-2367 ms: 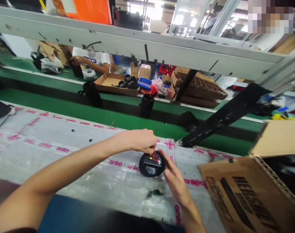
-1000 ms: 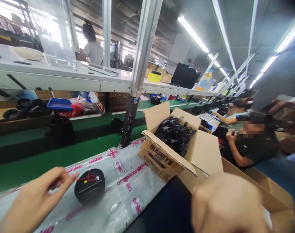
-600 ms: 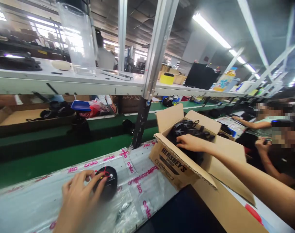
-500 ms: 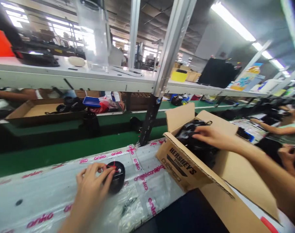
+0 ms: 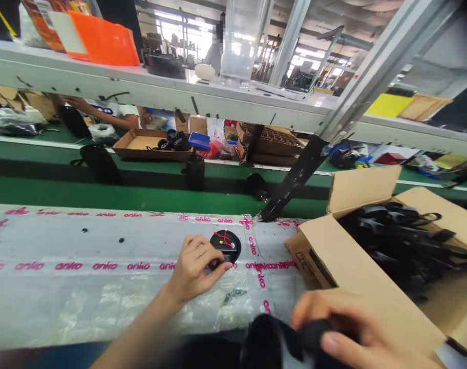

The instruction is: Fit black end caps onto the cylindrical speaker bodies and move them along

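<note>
On the plastic-covered bench, a round black part [image 5: 233,252] lies with thin red wires on its top. My left hand [image 5: 198,266] has its fingers and thumb closed at the near left edge of this part. Low in the picture, my right hand [image 5: 348,328] grips a black plastic piece with a grey stripe [image 5: 264,341], blurred and partly cut off by the frame. To the right stands an open cardboard box [image 5: 356,251] with several similar black and grey pieces [image 5: 395,230] in it.
A dark post [image 5: 291,187] rises at the bench's far edge to a white shelf [image 5: 172,97]. Beyond runs a green conveyor [image 5: 156,195] carrying black cylindrical parts [image 5: 195,171]. Across it are a shallow carton [image 5: 126,148], a blue tray [image 5: 198,140] and another person's arm [image 5: 103,115].
My right hand has come out of the box and toward me with a black piece. My left hand has shifted from the wires to the round part's near edge. The view has swung left.
</note>
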A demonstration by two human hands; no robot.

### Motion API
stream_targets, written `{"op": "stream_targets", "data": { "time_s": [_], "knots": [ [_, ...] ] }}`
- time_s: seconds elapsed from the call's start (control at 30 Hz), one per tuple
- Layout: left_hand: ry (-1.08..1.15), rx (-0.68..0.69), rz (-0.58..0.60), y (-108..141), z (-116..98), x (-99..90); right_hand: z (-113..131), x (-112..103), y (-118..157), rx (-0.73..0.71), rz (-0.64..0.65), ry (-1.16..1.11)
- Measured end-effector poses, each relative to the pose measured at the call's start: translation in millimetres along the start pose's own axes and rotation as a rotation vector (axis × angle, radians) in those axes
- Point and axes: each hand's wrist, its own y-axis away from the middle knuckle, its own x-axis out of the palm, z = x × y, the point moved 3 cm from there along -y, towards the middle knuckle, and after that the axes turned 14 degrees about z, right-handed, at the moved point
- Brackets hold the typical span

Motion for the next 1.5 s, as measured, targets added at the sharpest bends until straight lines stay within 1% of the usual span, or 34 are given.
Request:
{"op": "stream_targets", "data": {
  "time_s": [0.03, 0.07, 0.1, 0.17, 0.2, 0.27, 0.33, 0.37, 0.43, 0.5, 0.53, 0.6, 0.67, 0.73, 0.8, 0.87, 0.9, 0.97, 1.07, 1.13, 1.2, 1.27, 1.33, 1.4, 1.5],
  "knots": [
    [-0.025, -0.013, 0.011, 2, 0, 1.0, -5, 14, -7, -0.007, 0.106, -0.027],
    [-0.056, -0.034, 0.009, 2, 0, 1.9, -11, 26, -11, -0.022, 0.159, -0.029],
    [-0.088, -0.061, 0.002, 2, 1, 2.7, -17, 36, -13, -0.038, 0.139, -0.006],
    [-0.140, -0.128, 0.005, 1, 2, 5.1, -34, 51, -12, -0.060, -0.040, 0.070],
    [-0.158, -0.163, 0.023, -1, 2, 6.8, -46, 60, -11, -0.043, -0.098, 0.074],
    [-0.185, -0.233, 0.073, -4, 2, 10.9, -77, 77, -14, 0.058, -0.188, -0.053],
    [-0.205, -0.286, 0.112, -6, 1, 14.9, -113, 94, -20, 0.188, -0.228, -0.227],
    [-0.214, -0.303, 0.121, -6, 0, 16.6, -130, 100, -24, 0.233, -0.204, -0.268],
    [-0.226, -0.329, 0.121, -5, -1, 19.2, -156, 107, -27, 0.283, -0.105, -0.248],
    [-0.231, -0.330, 0.104, -6, -3, 20.9, -170, 105, -25, 0.310, -0.029, -0.166],
    [-0.232, -0.321, 0.087, -8, -4, 21.4, -173, 101, -24, 0.319, -0.031, -0.109],
    [-0.226, -0.288, 0.054, -13, -4, 22.4, -171, 95, -23, 0.314, -0.062, 0.055],
    [-0.203, -0.243, 0.034, -19, -3, 24.3, -162, 101, -29, 0.261, -0.040, 0.215],
    [-0.146, -0.197, 0.031, -24, -2, 27.4, -153, 119, -43, 0.162, 0.067, 0.300],
    [-0.043, -0.187, 0.027, -27, -1, 31.1, -149, 139, -58, 0.064, 0.166, 0.332],
    [0.081, -0.233, 0.005, -28, 1, 34.8, -151, 150, -70, 0.014, 0.187, 0.289],
    [0.135, -0.268, -0.009, -28, 1, 36.6, -154, 150, -75, 0.014, 0.176, 0.222],
    [0.203, -0.329, -0.037, -29, 3, 39.6, -162, 141, -82, 0.046, 0.120, -0.013],
    [0.206, -0.377, -0.068, -32, 3, 42.1, -168, 116, -91, 0.122, -0.044, -0.584],
    [0.155, -0.371, -0.069, -34, 1, 42.5, -160, 106, -100, 0.137, -0.149, -0.895],
    [0.085, -0.331, -0.037, -37, -4, 42.9, -143, 106, -112, 0.128, -0.231, -1.110],
    [0.040, -0.283, -0.005, -38, -10, 43.3, -123, 114, -124, 0.132, -0.298, -1.286],
    [0.045, -0.263, -0.004, -38, -12, 43.2, -107, 124, -133, 0.144, -0.353, -1.398],
    [0.097, -0.297, -0.033, -37, -9, 42.6, -97, 131, -138, 0.137, -0.384, -1.433],
    [0.191, -0.387, -0.082, -32, -1, 42.5, -97, 134, -140, 0.101, -0.435, -1.407]
  ]
}}
